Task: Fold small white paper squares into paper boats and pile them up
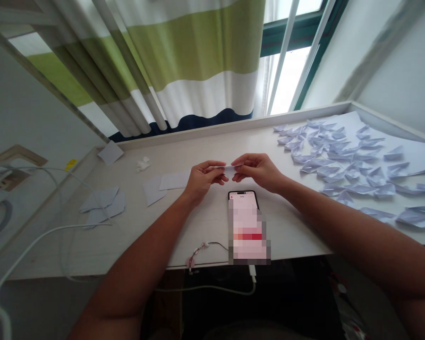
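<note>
The left hand (203, 178) and right hand (258, 171) pinch a small folded paper (229, 170) between their fingertips, lifted above the table (177, 146) and clear of the paper boats (327, 171) massed right.

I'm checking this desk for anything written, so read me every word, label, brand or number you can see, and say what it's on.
Nothing can be read: the phone screen is pixelated, the yellow label is too small to read, and no print shows on the folded paper between the left hand and right hand or on the paper boats.
</note>
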